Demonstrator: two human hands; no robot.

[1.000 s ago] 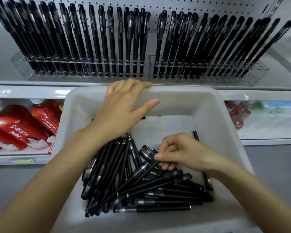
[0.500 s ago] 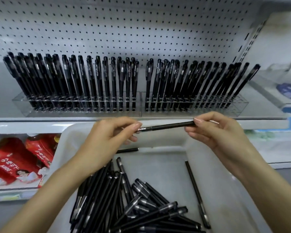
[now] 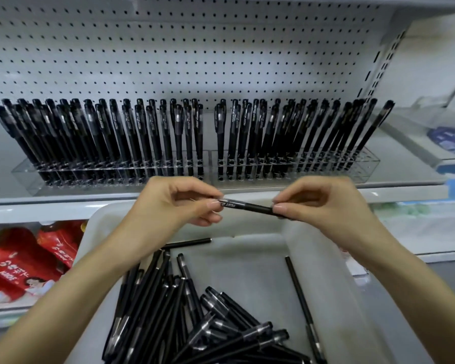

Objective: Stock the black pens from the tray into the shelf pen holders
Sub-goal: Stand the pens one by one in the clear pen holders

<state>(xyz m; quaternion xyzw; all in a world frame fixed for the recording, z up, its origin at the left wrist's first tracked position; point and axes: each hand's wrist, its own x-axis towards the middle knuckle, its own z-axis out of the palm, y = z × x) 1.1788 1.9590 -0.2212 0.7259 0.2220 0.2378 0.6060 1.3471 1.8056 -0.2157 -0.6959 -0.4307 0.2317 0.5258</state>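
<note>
One black pen (image 3: 247, 206) lies nearly level between my hands, above the far rim of the white tray (image 3: 90, 232). My left hand (image 3: 174, 203) pinches its capped end and my right hand (image 3: 323, 206) pinches the other end. A heap of black pens (image 3: 184, 316) lies in the tray below. Two clear pen holders stand side by side on the shelf behind: the left holder (image 3: 26, 174) and the right holder (image 3: 365, 164), both filled with upright black pens. A narrow gap shows between the two rows.
A white pegboard (image 3: 195, 53) backs the shelf. Red juice pouches (image 3: 24, 266) lie on the lower shelf at left. A single pen (image 3: 302, 306) lies apart along the tray's right side. A grey floor shows at lower right.
My right hand lifted one pen out of the heap and my left hand left the tray rim to take its other end. The pen has tilted, and the view has tipped up toward the shelf.
</note>
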